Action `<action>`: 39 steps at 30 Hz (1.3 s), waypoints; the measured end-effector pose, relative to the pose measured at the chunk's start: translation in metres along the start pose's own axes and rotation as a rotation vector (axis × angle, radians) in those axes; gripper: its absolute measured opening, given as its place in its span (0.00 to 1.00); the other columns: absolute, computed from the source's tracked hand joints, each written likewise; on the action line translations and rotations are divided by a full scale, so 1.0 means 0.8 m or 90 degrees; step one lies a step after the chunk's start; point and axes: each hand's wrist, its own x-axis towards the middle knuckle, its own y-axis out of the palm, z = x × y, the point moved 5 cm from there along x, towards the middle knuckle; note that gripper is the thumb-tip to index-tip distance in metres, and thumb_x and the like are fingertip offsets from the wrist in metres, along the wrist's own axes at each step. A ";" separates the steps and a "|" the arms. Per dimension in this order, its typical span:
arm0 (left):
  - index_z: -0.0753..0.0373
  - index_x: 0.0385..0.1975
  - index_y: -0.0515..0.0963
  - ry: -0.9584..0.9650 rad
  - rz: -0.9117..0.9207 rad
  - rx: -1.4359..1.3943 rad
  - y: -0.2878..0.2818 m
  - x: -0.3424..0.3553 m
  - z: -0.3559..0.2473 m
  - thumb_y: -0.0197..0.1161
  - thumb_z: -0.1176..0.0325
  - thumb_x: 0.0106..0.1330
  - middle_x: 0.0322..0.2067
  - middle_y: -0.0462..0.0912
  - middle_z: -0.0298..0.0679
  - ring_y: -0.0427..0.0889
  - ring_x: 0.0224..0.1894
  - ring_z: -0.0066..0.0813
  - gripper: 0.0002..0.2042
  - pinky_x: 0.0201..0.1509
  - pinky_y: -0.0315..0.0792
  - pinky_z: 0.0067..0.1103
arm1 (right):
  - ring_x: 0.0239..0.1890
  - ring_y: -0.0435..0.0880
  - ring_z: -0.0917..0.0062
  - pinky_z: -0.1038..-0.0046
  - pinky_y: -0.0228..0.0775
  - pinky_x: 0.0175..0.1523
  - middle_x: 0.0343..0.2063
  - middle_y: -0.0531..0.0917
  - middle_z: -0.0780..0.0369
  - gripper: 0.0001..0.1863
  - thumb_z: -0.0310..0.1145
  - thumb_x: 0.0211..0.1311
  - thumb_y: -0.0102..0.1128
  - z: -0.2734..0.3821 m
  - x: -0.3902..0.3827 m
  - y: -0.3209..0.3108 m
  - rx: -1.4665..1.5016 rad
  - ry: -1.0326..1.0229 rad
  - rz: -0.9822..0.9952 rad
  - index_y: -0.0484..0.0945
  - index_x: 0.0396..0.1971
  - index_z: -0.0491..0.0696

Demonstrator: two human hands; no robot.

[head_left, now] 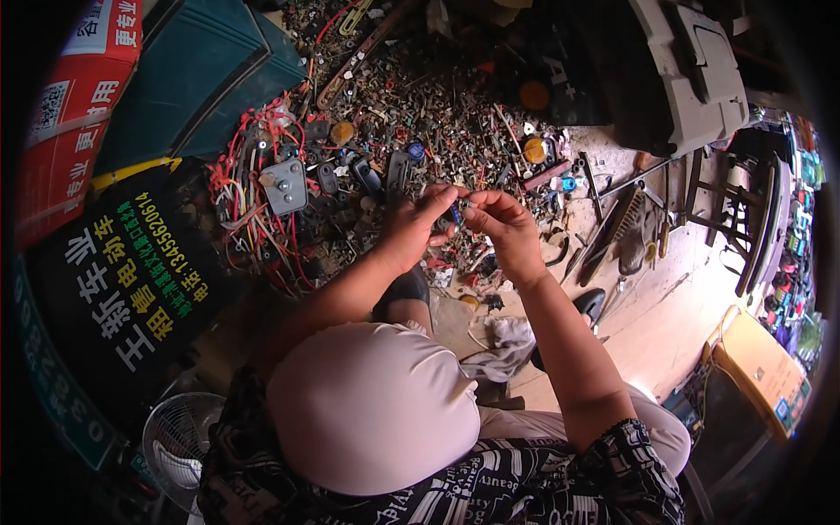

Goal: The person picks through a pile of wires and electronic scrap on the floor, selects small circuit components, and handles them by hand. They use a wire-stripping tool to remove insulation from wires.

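My left hand [413, 229] and my right hand [507, 229] meet over a heap of small loose parts [429, 105]. Between their fingertips is a small blue piece [455, 213], too small to tell its kind. Thumb and fingers of the right hand are pinched together at it. The left hand is also closed, its thumb reaching toward the right fingertips. Left of my left hand lie a grey metal plate-like part [284, 186] and a tangle of red and white wires [247, 162]. A round blue cap [416, 151] rests on the heap just beyond my hands.
A teal box [197, 83], a red carton [87, 109] and a black printed sheet [122, 271] stand left. A grey plastic case [687, 79] is at far right. A brush [625, 219] and hand tools lie right. A fan [179, 442] stands near left, a cardboard box [761, 367] near right.
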 end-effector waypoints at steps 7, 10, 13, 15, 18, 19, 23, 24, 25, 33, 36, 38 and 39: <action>0.58 0.40 0.78 -0.021 -0.034 0.051 -0.004 -0.001 0.003 0.61 0.56 0.66 0.29 0.75 0.28 0.71 0.23 0.15 0.13 0.26 0.64 0.12 | 0.34 0.78 0.88 0.84 0.71 0.41 0.32 0.82 0.69 0.08 0.25 0.60 0.64 -0.002 0.002 -0.005 0.002 0.003 -0.028 0.79 0.39 0.44; 0.57 0.39 0.78 0.000 -0.014 0.085 -0.003 -0.002 0.000 0.63 0.57 0.65 0.29 0.75 0.27 0.71 0.23 0.15 0.12 0.28 0.67 0.14 | 0.35 0.79 0.88 0.84 0.72 0.42 0.32 0.82 0.69 0.08 0.24 0.60 0.64 -0.001 0.003 -0.002 0.001 -0.010 -0.020 0.80 0.39 0.44; 0.57 0.38 0.78 -0.006 -0.040 0.134 -0.003 0.000 0.004 0.63 0.58 0.65 0.29 0.75 0.27 0.71 0.23 0.15 0.10 0.29 0.68 0.14 | 0.36 0.79 0.87 0.84 0.72 0.43 0.33 0.82 0.69 0.08 0.23 0.60 0.63 -0.004 0.002 -0.007 0.005 -0.018 -0.017 0.80 0.40 0.44; 0.57 0.38 0.78 -0.017 -0.020 0.089 -0.003 0.002 0.007 0.64 0.59 0.64 0.30 0.76 0.28 0.72 0.24 0.16 0.10 0.27 0.66 0.13 | 0.36 0.79 0.87 0.83 0.72 0.43 0.33 0.82 0.69 0.08 0.23 0.60 0.63 -0.004 0.002 -0.007 0.007 -0.018 -0.014 0.80 0.40 0.44; 0.56 0.39 0.78 -0.076 -0.025 -0.031 -0.003 0.000 0.014 0.65 0.60 0.64 0.30 0.76 0.29 0.72 0.25 0.17 0.10 0.24 0.62 0.12 | 0.37 0.79 0.87 0.84 0.72 0.44 0.34 0.83 0.69 0.09 0.22 0.60 0.63 -0.006 0.002 -0.008 0.020 -0.007 -0.029 0.80 0.41 0.44; 0.56 0.39 0.78 -0.076 -0.025 -0.031 -0.003 0.000 0.015 0.65 0.60 0.64 0.30 0.76 0.29 0.72 0.25 0.17 0.10 0.24 0.62 0.12 | 0.37 0.79 0.87 0.84 0.72 0.44 0.34 0.82 0.69 0.09 0.22 0.60 0.64 -0.006 0.002 -0.007 0.022 -0.012 -0.023 0.80 0.41 0.44; 0.56 0.38 0.77 -0.109 -0.029 -0.070 -0.004 -0.001 0.023 0.65 0.59 0.64 0.30 0.75 0.29 0.72 0.24 0.18 0.10 0.21 0.58 0.11 | 0.37 0.78 0.88 0.84 0.71 0.45 0.33 0.82 0.70 0.09 0.24 0.60 0.64 -0.006 0.001 -0.006 -0.035 -0.017 -0.011 0.79 0.41 0.44; 0.56 0.38 0.77 -0.115 -0.024 -0.068 -0.005 -0.002 0.025 0.65 0.59 0.64 0.30 0.75 0.29 0.72 0.24 0.19 0.10 0.21 0.58 0.11 | 0.36 0.77 0.89 0.85 0.70 0.44 0.33 0.81 0.71 0.08 0.25 0.61 0.64 -0.005 -0.001 -0.004 -0.032 -0.013 -0.007 0.79 0.40 0.44; 0.54 0.38 0.77 -0.136 -0.022 -0.040 -0.009 -0.001 0.029 0.65 0.56 0.64 0.31 0.75 0.28 0.72 0.24 0.19 0.11 0.24 0.62 0.13 | 0.36 0.77 0.88 0.84 0.70 0.44 0.32 0.81 0.71 0.07 0.25 0.62 0.63 -0.007 -0.001 -0.006 -0.051 -0.013 -0.004 0.79 0.39 0.45; 0.52 0.37 0.77 -0.169 -0.070 -0.007 -0.039 0.003 0.068 0.60 0.46 0.64 0.35 0.77 0.28 0.75 0.28 0.21 0.17 0.33 0.69 0.19 | 0.34 0.76 0.86 0.81 0.70 0.43 0.32 0.78 0.69 0.04 0.25 0.65 0.57 -0.014 -0.028 -0.029 -0.066 0.007 -0.061 0.73 0.38 0.45; 0.56 0.35 0.77 -0.216 -0.017 -0.082 -0.041 0.000 0.075 0.56 0.46 0.66 0.34 0.80 0.31 0.78 0.31 0.21 0.18 0.30 0.73 0.19 | 0.36 0.77 0.86 0.81 0.70 0.43 0.32 0.78 0.68 0.05 0.25 0.65 0.57 -0.012 -0.044 -0.005 -0.145 0.019 -0.011 0.72 0.39 0.44; 0.56 0.35 0.78 -0.218 0.024 -0.160 -0.040 0.001 0.079 0.56 0.46 0.66 0.32 0.81 0.32 0.81 0.33 0.23 0.18 0.31 0.76 0.21 | 0.27 0.76 0.87 0.82 0.71 0.31 0.30 0.80 0.66 0.09 0.27 0.64 0.59 -0.015 -0.048 0.014 -0.250 -0.029 0.040 0.75 0.42 0.43; 0.56 0.35 0.78 -0.217 0.025 -0.160 -0.041 0.002 0.083 0.56 0.46 0.66 0.32 0.81 0.32 0.81 0.33 0.23 0.18 0.31 0.76 0.21 | 0.28 0.77 0.86 0.82 0.71 0.31 0.30 0.81 0.65 0.10 0.28 0.64 0.59 -0.015 -0.049 0.014 -0.317 -0.053 0.046 0.75 0.43 0.43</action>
